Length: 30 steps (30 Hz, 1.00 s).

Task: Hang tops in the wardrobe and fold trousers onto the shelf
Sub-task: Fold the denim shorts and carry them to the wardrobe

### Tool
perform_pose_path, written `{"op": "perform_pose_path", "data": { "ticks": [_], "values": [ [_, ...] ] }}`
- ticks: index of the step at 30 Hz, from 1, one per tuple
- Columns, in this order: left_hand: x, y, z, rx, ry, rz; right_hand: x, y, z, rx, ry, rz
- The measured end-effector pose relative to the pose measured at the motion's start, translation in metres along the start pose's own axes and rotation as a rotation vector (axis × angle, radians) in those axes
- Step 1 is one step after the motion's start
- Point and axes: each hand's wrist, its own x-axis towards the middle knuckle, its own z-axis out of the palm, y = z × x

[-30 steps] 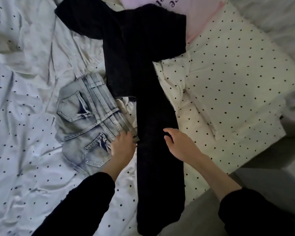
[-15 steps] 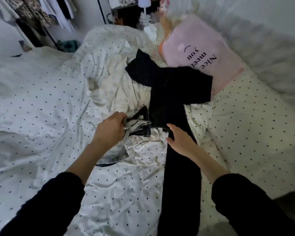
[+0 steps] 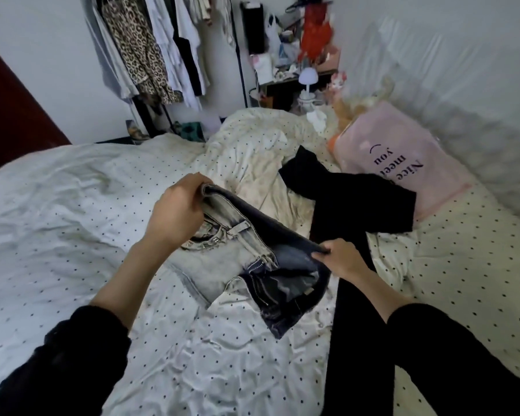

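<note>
The bed (image 3: pixel 72 205) is now in full view, with the clothes rack (image 3: pixel 162 49) beyond it. The black top (image 3: pixel 357 205) lies spread beside me where it was. The jeans (image 3: pixel 246 259), flat a second ago, are lifted: my left hand (image 3: pixel 177 211) grips the waistband, my right hand (image 3: pixel 339 259) now pinches the other edge. Folding can begin, I reckon.

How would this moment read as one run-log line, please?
left hand: grips jeans waistband | right hand: pinches waistband | jeans lifted
</note>
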Motion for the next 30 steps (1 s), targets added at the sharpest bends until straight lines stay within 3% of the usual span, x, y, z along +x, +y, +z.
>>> {"op": "perform_pose_path", "data": {
  "ticks": [6, 11, 16, 18, 21, 23, 26, 30],
  "values": [
    [-0.013, -0.012, -0.013, -0.129, 0.031, -0.249, -0.011, -0.011, -0.05, 0.113, -0.002, 0.006],
    [-0.005, -0.014, -0.034, -0.156, 0.068, -0.315, -0.025, -0.028, -0.094, 0.855, 0.02, 0.104],
    [-0.003, -0.028, -0.052, -0.328, 0.06, -0.42, -0.051, -0.048, -0.136, 1.204, -0.12, -0.063],
    [-0.007, -0.029, -0.055, -0.434, 0.074, -0.483, -0.063, -0.055, -0.143, 1.112, -0.145, -0.176],
    [-0.008, -0.028, -0.064, -0.516, 0.084, -0.518, -0.073, -0.067, -0.143, 0.396, 0.062, -0.345],
    [-0.007, -0.024, -0.073, -0.53, 0.094, -0.508, -0.074, -0.076, -0.143, 0.211, 0.205, -0.424],
    [-0.003, -0.015, -0.093, -0.6, 0.092, -0.458, -0.078, -0.09, -0.163, 0.273, 0.245, -0.439],
    [0.0, -0.009, -0.112, -0.677, -0.003, -0.526, -0.076, -0.102, -0.183, 0.603, -0.212, -0.019]
  ]
}}
